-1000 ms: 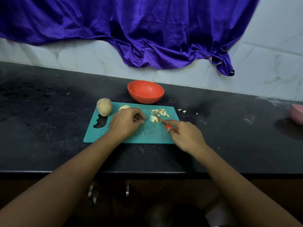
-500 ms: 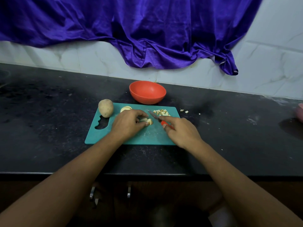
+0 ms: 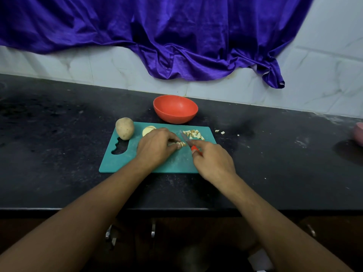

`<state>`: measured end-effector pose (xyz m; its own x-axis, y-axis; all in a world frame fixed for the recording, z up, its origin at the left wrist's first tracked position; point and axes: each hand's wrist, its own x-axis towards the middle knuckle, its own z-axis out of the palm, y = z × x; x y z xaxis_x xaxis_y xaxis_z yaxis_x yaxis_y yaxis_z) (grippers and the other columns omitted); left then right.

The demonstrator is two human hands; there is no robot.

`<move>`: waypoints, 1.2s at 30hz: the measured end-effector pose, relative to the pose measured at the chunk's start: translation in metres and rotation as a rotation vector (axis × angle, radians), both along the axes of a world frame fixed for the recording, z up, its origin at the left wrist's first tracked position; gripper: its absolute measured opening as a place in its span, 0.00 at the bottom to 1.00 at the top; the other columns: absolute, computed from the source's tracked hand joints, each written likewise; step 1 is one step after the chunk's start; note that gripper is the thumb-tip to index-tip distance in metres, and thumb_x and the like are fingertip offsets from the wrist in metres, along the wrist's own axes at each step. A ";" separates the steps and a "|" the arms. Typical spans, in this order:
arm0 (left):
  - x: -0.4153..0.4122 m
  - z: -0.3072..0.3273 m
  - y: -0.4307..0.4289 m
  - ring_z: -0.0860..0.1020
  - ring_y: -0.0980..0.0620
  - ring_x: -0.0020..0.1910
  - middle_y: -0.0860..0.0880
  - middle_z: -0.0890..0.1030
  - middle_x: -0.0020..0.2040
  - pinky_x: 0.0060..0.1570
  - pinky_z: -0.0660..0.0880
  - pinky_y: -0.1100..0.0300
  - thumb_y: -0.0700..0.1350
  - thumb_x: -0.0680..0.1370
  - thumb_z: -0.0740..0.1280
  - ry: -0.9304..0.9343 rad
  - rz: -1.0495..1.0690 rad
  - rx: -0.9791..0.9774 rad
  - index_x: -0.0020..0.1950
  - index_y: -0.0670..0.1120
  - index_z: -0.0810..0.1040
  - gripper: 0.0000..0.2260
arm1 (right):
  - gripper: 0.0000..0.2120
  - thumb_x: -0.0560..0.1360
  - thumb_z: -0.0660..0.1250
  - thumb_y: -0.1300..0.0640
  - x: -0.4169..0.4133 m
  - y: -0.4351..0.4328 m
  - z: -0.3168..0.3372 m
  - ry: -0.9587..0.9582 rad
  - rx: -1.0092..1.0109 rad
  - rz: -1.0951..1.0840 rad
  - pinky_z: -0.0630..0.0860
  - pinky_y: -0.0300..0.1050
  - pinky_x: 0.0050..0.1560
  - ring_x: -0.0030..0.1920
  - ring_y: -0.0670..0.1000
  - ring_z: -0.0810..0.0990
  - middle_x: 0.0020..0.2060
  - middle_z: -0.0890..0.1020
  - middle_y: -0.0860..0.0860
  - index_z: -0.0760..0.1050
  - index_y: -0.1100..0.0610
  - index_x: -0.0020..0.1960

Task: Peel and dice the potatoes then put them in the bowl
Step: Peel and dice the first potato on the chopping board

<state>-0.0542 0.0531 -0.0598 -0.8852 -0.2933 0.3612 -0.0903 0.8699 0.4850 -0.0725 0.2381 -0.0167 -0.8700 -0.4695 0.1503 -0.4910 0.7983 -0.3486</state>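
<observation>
A teal cutting board (image 3: 172,163) lies on the black counter. My left hand (image 3: 155,147) pinches a strip of potato pieces (image 3: 181,143) against the board. My right hand (image 3: 213,160) grips a red-handled knife (image 3: 188,141), its blade right beside those pieces. A pile of diced potato (image 3: 193,134) sits at the board's far right. A potato slice (image 3: 148,130) shows behind my left hand. A whole unpeeled potato (image 3: 124,128) rests at the board's far left corner. The red bowl (image 3: 175,108) stands just behind the board and looks empty.
A few stray potato bits (image 3: 219,131) lie on the counter (image 3: 59,144) right of the board. A pink object (image 3: 359,133) is at the right edge. Purple cloth (image 3: 157,36) hangs on the tiled wall behind. Cabinet handles (image 3: 153,230) show below the counter's front edge.
My left hand slid right and took hold of the potato strip. The knife moved from the diced pile back to the pieces at my left fingertips.
</observation>
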 end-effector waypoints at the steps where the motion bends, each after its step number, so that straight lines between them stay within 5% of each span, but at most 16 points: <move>1: 0.000 0.000 0.001 0.79 0.55 0.51 0.57 0.81 0.51 0.46 0.77 0.54 0.58 0.76 0.73 0.004 0.013 0.003 0.53 0.59 0.86 0.08 | 0.21 0.83 0.59 0.49 0.001 0.000 0.001 0.014 0.001 -0.002 0.77 0.49 0.48 0.52 0.54 0.81 0.52 0.84 0.49 0.71 0.37 0.74; 18: 0.003 0.001 0.004 0.79 0.53 0.54 0.56 0.84 0.54 0.47 0.77 0.55 0.53 0.78 0.72 0.037 0.036 -0.064 0.54 0.57 0.87 0.06 | 0.24 0.84 0.56 0.53 0.016 -0.015 -0.016 0.196 0.253 0.084 0.67 0.48 0.40 0.47 0.56 0.81 0.48 0.81 0.52 0.63 0.45 0.80; 22: 0.005 0.002 0.006 0.79 0.52 0.55 0.57 0.84 0.56 0.44 0.74 0.57 0.54 0.80 0.69 0.036 0.036 -0.095 0.57 0.58 0.86 0.08 | 0.21 0.84 0.58 0.49 0.000 0.000 -0.015 -0.004 0.082 0.073 0.75 0.49 0.43 0.48 0.54 0.82 0.48 0.83 0.50 0.69 0.36 0.75; 26: 0.007 0.001 -0.003 0.81 0.50 0.57 0.53 0.85 0.57 0.54 0.79 0.50 0.51 0.82 0.66 0.029 0.017 0.082 0.60 0.54 0.85 0.10 | 0.16 0.82 0.65 0.48 -0.018 0.010 -0.014 -0.208 -0.314 -0.005 0.79 0.51 0.42 0.31 0.48 0.76 0.29 0.77 0.44 0.78 0.39 0.68; 31: 0.014 0.002 -0.008 0.82 0.58 0.52 0.56 0.86 0.51 0.58 0.78 0.55 0.44 0.79 0.73 0.132 0.037 0.307 0.53 0.50 0.88 0.06 | 0.19 0.82 0.62 0.48 -0.004 0.012 -0.007 -0.013 -0.145 0.058 0.79 0.51 0.49 0.46 0.55 0.82 0.43 0.84 0.49 0.73 0.36 0.72; 36: 0.018 0.002 -0.008 0.80 0.61 0.39 0.57 0.84 0.41 0.44 0.79 0.65 0.41 0.76 0.75 0.267 0.057 0.441 0.44 0.51 0.84 0.05 | 0.21 0.83 0.59 0.47 0.007 0.016 -0.006 0.120 -0.002 0.174 0.74 0.48 0.41 0.38 0.49 0.77 0.39 0.80 0.45 0.69 0.37 0.75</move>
<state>-0.0361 0.0449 -0.0579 -0.7572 -0.5139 0.4032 0.0453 0.5745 0.8172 -0.0653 0.2544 -0.0230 -0.7516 -0.6109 0.2489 -0.6597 0.6973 -0.2804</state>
